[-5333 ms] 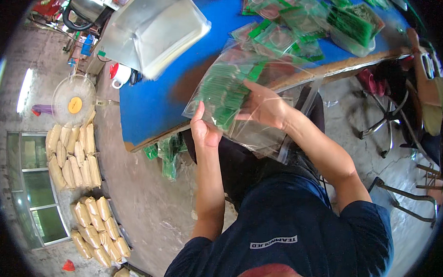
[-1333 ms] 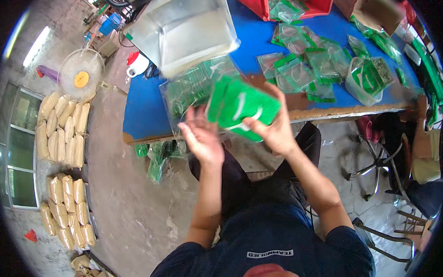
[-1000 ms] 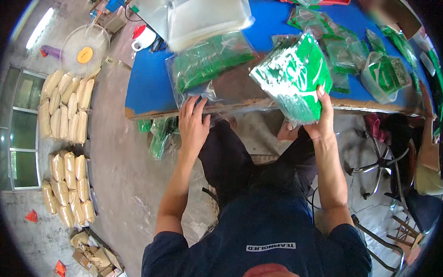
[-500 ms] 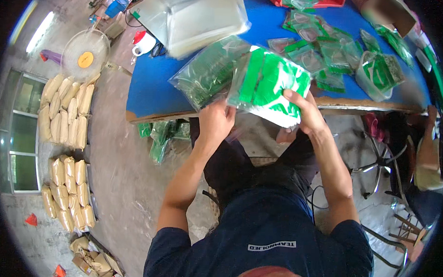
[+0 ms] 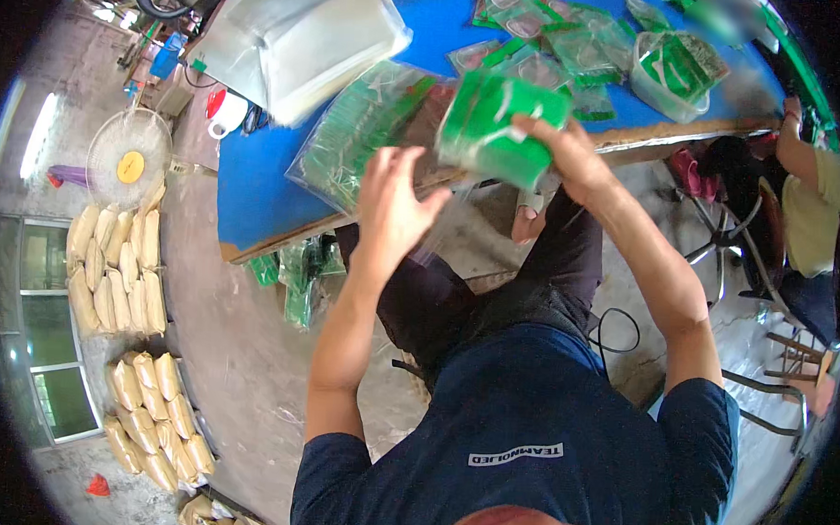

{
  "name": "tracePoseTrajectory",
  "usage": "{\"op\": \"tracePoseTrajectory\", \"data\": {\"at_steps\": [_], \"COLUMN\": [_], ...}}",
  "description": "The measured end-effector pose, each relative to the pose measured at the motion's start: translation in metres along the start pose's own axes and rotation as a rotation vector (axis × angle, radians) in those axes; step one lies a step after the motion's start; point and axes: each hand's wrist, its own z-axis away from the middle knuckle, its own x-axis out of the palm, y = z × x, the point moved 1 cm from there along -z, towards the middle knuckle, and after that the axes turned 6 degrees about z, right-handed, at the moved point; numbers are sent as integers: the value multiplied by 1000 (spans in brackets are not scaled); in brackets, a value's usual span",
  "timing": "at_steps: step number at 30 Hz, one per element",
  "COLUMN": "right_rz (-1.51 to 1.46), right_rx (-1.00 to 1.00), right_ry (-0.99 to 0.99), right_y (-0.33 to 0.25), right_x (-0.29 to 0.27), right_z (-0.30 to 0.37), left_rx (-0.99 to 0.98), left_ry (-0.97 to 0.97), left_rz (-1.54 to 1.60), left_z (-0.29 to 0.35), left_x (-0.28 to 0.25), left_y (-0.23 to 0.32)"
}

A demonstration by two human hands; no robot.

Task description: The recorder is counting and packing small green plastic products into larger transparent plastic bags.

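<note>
My right hand (image 5: 572, 157) grips a stack of green plastic packets (image 5: 501, 126) above the table's front edge, thumb on top; the stack is smeared by motion. My left hand (image 5: 394, 201) is open, its fingers spread and holding nothing, just left of the stack. Beyond its fingertips a large clear plastic bag (image 5: 350, 135) with rows of green-edged packets in it lies at the front edge of the blue table (image 5: 256, 187). Whether my left fingertips touch that bag I cannot tell.
Loose green-and-clear packets (image 5: 576, 41) and a clear tub (image 5: 671, 95) of green packets lie to the right. A metal tray (image 5: 307, 50) and a red-and-white mug (image 5: 224, 112) stand at the left. Another person (image 5: 811, 197) sits at the far right. Brown sacks (image 5: 115, 261) are stacked at the left.
My left hand has opened and come away from the bag it pinched. My right hand has raised and turned the green stack slightly. The whole view has shifted.
</note>
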Motion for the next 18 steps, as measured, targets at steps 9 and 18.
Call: {"op": "tracePoseTrajectory", "data": {"at_steps": [9, 18], "right_rz": [-174, -308], "right_rx": [-56, 40], "right_ry": [100, 88], "right_y": [-13, 7], "right_x": [-14, -12], "right_z": [11, 6], "left_rx": [8, 67], "left_ry": [119, 125], "left_rz": [-25, -226], "left_z": [16, 14], "left_x": [39, 48], "left_y": [-22, -16]}}
